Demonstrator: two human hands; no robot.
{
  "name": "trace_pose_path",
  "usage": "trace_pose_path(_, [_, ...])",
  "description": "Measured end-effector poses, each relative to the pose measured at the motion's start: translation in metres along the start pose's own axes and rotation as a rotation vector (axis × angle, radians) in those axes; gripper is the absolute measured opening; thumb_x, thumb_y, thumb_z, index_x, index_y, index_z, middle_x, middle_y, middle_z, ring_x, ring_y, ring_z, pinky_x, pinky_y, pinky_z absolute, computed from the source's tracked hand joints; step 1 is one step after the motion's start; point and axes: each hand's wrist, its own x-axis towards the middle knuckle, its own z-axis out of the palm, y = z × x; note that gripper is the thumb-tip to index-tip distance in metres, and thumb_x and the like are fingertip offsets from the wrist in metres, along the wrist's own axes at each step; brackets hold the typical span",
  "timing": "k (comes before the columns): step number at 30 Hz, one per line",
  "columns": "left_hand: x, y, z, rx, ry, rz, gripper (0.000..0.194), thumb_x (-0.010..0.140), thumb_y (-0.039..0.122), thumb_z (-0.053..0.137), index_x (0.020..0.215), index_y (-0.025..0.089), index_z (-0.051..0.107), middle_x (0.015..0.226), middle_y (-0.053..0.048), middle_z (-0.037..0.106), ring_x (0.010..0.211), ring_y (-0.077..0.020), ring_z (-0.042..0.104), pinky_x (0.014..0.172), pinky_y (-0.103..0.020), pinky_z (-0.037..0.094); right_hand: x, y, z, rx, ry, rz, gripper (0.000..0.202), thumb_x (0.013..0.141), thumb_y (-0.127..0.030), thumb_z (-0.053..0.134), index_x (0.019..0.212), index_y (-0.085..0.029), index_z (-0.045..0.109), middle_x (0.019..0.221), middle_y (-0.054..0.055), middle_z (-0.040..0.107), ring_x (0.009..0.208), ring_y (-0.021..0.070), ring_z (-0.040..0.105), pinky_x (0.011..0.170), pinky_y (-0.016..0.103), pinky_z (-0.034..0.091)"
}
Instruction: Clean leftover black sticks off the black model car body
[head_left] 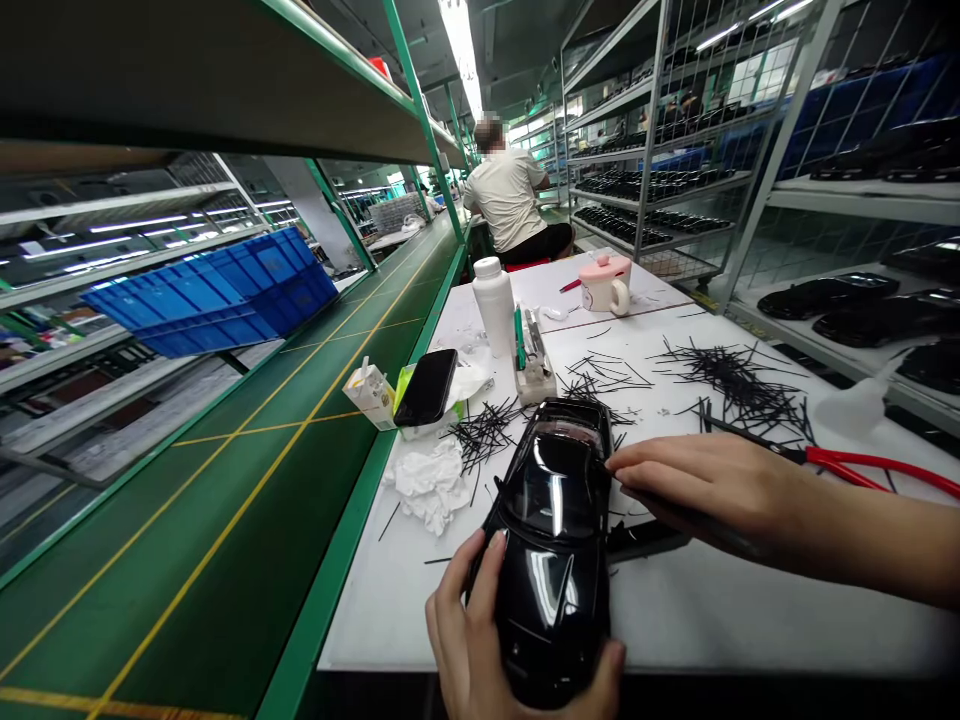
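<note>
I am gripping the rear of a glossy black model car body with my left hand, fingers wrapped around its tail at 6 o'clock on the white bench. My right hand is lying flat at 3 o'clock, fingertips touching the car's side, closed on nothing I can make out. Black trimmed strips are lying scattered at 1 o'clock, beside red-handled cutters, so trimming looks well underway. The car body looks mostly clean, though remaining burrs are too small to tell.
</note>
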Motion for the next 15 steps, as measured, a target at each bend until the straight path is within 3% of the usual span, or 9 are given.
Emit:
trace_pose_path(6, [0.000, 0.001, 0.000, 0.009, 0.005, 0.009, 0.074, 0.069, 0.038, 0.077, 0.136, 0.019, 0.052, 0.128, -0.014, 0.056, 0.113, -0.0333, 0.057, 0.089, -0.045, 0.050, -0.001, 0.004, 0.004, 0.059, -0.013, 0.050, 0.022, 0.096, -0.003, 0.042, 0.102, -0.017, 0.058, 0.102, 0.010, 0.071, 0.085, 0.0176, 0.070, 0.071, 0.025, 0.054])
trace_pose_path(10, [-0.002, -0.003, -0.001, -0.002, -0.016, 0.003, 0.073, 0.069, 0.037, 0.076, 0.136, 0.018, 0.052, 0.131, -0.015, 0.055, 0.116, -0.0345, 0.056, 0.091, -0.046, 0.051, 0.002, 0.010, 0.001, 0.266, 0.009, 0.237, 0.012, 0.097, -0.014, 0.050, 0.098, -0.019, 0.061, 0.090, 0.006, 0.073, 0.076, 0.0157, 0.070, 0.066, 0.024, 0.053])
trace_pose_path(15, [-0.006, -0.015, 0.002, -0.001, -0.086, 0.026, 0.074, 0.070, 0.033, 0.075, 0.138, 0.018, 0.048, 0.142, -0.018, 0.051, 0.124, -0.0359, 0.054, 0.093, -0.048, 0.051, 0.009, 0.015, -0.008, 0.613, -0.111, 0.449, 0.015, 0.097, -0.028, 0.055, 0.096, -0.017, 0.064, 0.091, 0.007, 0.073, 0.084, 0.0171, 0.070, 0.076, 0.026, 0.054])
